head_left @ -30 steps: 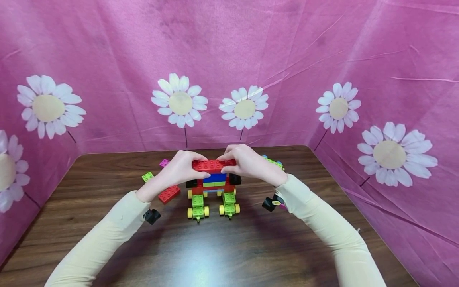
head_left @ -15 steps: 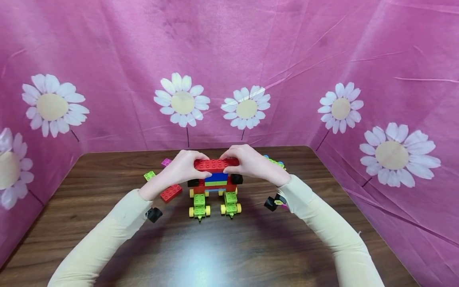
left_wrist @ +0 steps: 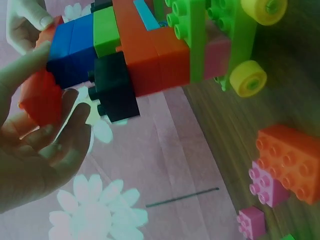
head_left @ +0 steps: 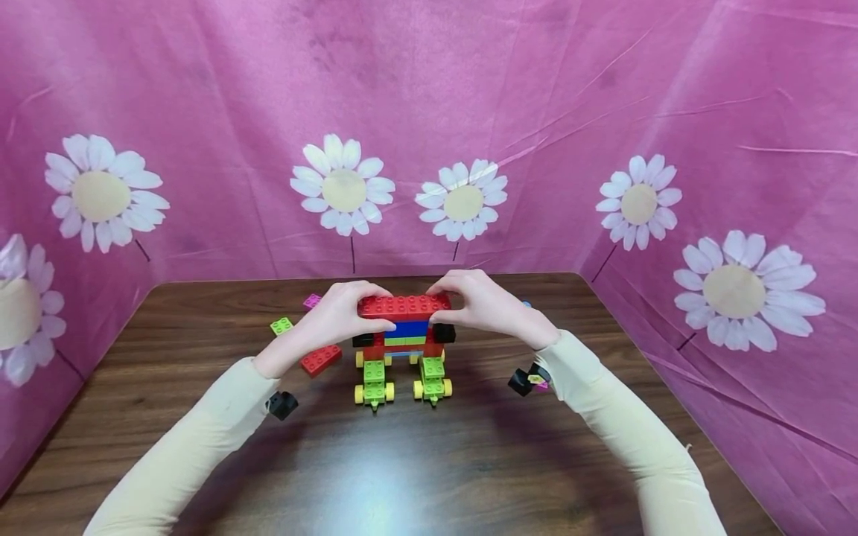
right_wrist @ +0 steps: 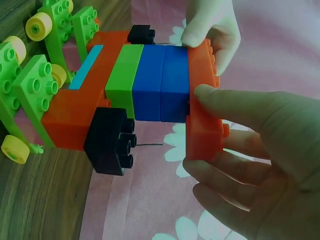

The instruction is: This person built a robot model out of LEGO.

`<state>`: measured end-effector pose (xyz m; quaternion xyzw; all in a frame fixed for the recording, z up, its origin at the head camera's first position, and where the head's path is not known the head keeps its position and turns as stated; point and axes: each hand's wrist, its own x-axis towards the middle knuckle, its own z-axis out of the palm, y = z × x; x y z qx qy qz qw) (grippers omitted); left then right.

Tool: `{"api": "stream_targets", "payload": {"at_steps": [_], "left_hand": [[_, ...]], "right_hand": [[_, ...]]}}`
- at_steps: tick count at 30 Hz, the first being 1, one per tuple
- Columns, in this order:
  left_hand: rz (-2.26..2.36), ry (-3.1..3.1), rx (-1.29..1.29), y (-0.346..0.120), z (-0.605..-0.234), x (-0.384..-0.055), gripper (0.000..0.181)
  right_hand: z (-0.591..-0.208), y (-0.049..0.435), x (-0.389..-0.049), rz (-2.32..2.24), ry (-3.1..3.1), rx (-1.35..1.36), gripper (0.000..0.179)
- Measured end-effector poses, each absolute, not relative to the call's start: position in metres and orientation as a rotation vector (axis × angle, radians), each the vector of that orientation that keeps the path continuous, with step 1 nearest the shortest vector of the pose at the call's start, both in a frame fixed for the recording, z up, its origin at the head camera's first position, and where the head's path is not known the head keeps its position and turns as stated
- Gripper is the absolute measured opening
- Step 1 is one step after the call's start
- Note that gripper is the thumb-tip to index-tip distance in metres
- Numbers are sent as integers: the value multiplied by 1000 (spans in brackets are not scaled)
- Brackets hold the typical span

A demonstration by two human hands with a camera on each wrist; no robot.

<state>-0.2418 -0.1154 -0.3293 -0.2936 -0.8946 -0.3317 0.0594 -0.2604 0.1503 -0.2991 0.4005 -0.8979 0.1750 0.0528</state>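
A toy brick build stands mid-table in the head view. Along its top runs a row of red building bricks point(head_left: 405, 305), over blue bricks point(right_wrist: 150, 82) and a lime brick point(right_wrist: 124, 80). Black bricks point(left_wrist: 115, 82) stick out at both sides, and lime wheeled bases point(head_left: 374, 372) with yellow wheels carry it. My left hand point(head_left: 338, 316) grips the left end of the red row, thumb in front, fingers partly hidden behind. At the right end my right hand point(head_left: 472, 305) holds the row between thumb and fingers; the right wrist view shows its thumb on the red face.
Left of the build lie a loose red brick point(head_left: 322, 360), a lime brick point(head_left: 281, 325) and a pink brick point(head_left: 312, 301). A blue piece point(head_left: 526, 304) shows behind the right wrist. Pink cloth point(head_left: 429, 89) with daisies surrounds the wooden table point(head_left: 429, 476).
My right hand has slid rightward along the red row, leaving more of its top uncovered. The left hand keeps its place at the left end. The build stays where it is.
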Motion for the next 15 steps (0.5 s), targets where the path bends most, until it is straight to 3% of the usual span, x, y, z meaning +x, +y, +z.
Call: {"api": "stream_targets", "payload": {"at_steps": [15], "left_hand": [[-1093,-2737,-554,-178,-361,-238,36]], "right_hand": [[-303,156,-260,585,-2696,1217,35]]}}
